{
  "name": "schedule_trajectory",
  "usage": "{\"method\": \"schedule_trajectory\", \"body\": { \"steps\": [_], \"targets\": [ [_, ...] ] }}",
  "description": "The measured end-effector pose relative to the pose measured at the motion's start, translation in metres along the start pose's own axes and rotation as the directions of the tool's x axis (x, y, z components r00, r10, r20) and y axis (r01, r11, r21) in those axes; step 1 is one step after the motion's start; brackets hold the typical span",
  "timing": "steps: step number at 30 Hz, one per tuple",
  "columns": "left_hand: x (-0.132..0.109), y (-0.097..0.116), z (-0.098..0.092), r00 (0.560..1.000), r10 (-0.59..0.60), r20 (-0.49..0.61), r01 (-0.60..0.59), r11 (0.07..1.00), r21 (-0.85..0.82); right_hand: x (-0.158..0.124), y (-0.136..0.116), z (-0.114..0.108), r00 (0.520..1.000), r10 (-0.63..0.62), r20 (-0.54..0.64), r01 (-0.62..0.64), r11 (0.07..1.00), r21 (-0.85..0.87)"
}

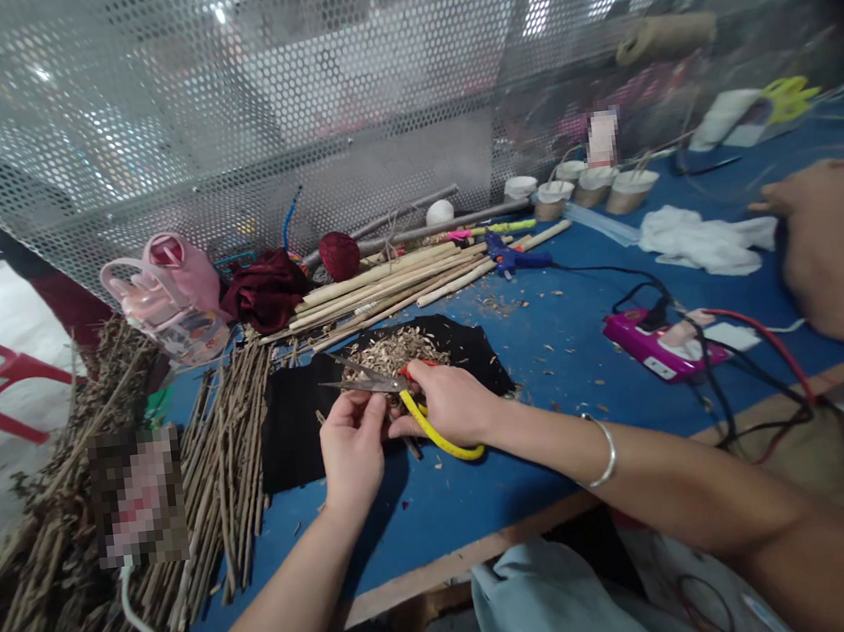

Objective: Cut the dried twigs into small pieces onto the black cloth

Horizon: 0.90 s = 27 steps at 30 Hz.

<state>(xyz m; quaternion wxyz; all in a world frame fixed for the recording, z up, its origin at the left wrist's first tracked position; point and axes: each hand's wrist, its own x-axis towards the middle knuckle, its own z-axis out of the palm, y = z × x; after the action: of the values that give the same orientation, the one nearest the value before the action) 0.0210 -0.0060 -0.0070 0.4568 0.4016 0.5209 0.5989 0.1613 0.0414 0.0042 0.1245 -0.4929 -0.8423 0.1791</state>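
Scissors (447,444) with yellow handles are held in my right hand (457,403), which wears a silver bangle on its arm. Their blades are spread and point left over a heap of small cut twig pieces (387,350). Just below the blades, my left hand (352,442) is closed in a pinch, close to the right fingers. What it pinches is too small and covered to make out. The heap lies on a black cloth (291,435) on the blue tabletop (553,413).
Long dry stems (218,458) lie to the left. Pale sticks (389,284), a dark red yarn ball (339,255) and a blue glue gun (510,254) lie behind. A purple power strip (655,344) with cables sits right, near another person's arm (831,263). Paper cups (631,191) stand farther back.
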Motion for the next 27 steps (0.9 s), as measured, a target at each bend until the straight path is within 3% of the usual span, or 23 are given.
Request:
{"method": "schedule_trajectory", "body": {
  "steps": [8,15,21,27],
  "targets": [
    [0.001,-0.003,0.0,0.993,-0.109,-0.038,0.107,0.993,-0.053,0.004,0.007,0.008,0.999,-0.03,-0.016,0.03,1.0,-0.007],
    [0.003,-0.002,-0.001,0.995,-0.095,-0.022,0.093,0.993,-0.069,0.007,0.011,0.003,0.999,-0.04,0.031,0.039,0.999,0.033],
    [0.006,-0.003,-0.002,0.991,-0.123,-0.054,0.117,0.987,-0.109,0.005,0.011,-0.004,0.999,-0.038,-0.015,0.037,0.995,-0.09],
    [0.006,-0.006,-0.002,0.991,-0.129,-0.024,0.126,0.988,-0.09,0.002,0.004,-0.003,0.998,-0.044,-0.042,0.042,0.998,-0.051]
  ]
}}
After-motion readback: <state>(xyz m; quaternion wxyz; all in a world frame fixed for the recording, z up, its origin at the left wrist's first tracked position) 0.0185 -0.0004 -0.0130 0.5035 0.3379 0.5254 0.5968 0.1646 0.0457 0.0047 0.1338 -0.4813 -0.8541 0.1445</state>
